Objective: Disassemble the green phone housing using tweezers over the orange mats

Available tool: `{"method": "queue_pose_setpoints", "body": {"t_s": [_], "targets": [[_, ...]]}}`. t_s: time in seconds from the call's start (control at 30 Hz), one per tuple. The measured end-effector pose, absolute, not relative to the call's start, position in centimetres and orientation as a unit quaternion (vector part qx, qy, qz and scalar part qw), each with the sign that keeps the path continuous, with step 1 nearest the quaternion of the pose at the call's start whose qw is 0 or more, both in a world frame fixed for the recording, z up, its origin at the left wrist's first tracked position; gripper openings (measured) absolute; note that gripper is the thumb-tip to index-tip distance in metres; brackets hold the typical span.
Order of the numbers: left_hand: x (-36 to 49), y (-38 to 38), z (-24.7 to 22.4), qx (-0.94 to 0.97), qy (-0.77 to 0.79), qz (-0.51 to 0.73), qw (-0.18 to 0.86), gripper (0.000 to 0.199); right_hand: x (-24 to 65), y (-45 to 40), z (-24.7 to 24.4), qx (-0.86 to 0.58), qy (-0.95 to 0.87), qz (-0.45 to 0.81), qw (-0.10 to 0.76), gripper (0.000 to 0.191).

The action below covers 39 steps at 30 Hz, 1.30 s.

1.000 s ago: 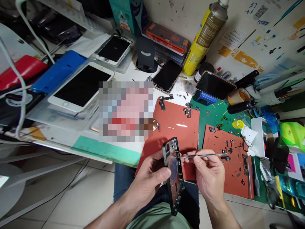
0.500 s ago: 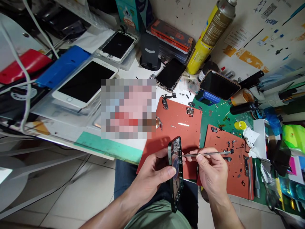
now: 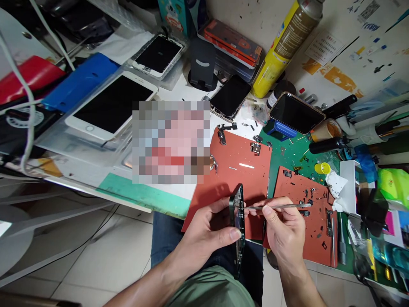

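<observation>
My left hand (image 3: 212, 232) is closed around a dark phone housing (image 3: 238, 251), held upright on its edge, its inner side turned to the right. The thumb presses on the inner side near the middle. My right hand (image 3: 285, 226) pinches a thin metal tool (image 3: 284, 207), probably tweezers or a pry tool, lying almost level. Its left end reaches the housing's inner side near the upper part; whether it touches cannot be made out. Below both hands lies a red-brown mat (image 3: 236, 170) with a few small phone parts, among them a metal bracket (image 3: 255, 148).
A second red-brown mat (image 3: 315, 247) at the right carries several tiny parts. Phones lie behind, including a white one (image 3: 110, 106) and a black one (image 3: 230, 99). A yellow spray can (image 3: 281, 47) stands at the back. A pixelated patch hides part of the table.
The housing has turned more edge-on, so its inner side shows less. Both hands keep their hold at nearly the same place. The view has shifted slightly.
</observation>
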<state>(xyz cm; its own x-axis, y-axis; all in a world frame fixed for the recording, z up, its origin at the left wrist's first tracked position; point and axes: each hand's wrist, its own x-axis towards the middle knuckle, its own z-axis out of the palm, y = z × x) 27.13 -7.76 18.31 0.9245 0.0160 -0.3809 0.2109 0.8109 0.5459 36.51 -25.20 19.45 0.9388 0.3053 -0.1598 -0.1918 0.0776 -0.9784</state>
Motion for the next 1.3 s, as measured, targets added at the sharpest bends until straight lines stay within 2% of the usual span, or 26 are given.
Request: {"method": "queue_pose_setpoints", "body": {"t_s": [0.67,0.9,1.0,1.1,1.2,1.3], "targets": [[27.2,-7.4,18.3,0.333,0.162,-0.062,0.927,0.044,36.3,-25.2,19.5,-0.69,-0.086,0.131,0.707,0.006],[26.6,-7.7,17.8,0.314,0.239,-0.041,0.918,0.046,36.3,-25.9,20.4,-0.689,-0.079,0.11,0.712,0.009],[26.7,-7.6,17.9,0.272,0.229,-0.032,0.934,0.038,36.2,-26.3,21.7,-0.658,-0.061,0.105,0.743,0.004],[26.7,-7.4,18.1,0.231,0.199,-0.025,0.952,0.026,35.9,-26.5,22.7,-0.645,-0.035,0.144,0.75,0.015],[26.3,-7.3,18.4,0.207,0.192,-0.031,0.959,0.022,35.1,-26.2,23.0,-0.683,-0.022,0.18,0.708,0.018],[25.9,-7.7,18.8,0.223,0.191,-0.032,0.955,0.026,34.1,-25.7,23.3,-0.762,-0.058,0.161,0.624,0.015]]}}
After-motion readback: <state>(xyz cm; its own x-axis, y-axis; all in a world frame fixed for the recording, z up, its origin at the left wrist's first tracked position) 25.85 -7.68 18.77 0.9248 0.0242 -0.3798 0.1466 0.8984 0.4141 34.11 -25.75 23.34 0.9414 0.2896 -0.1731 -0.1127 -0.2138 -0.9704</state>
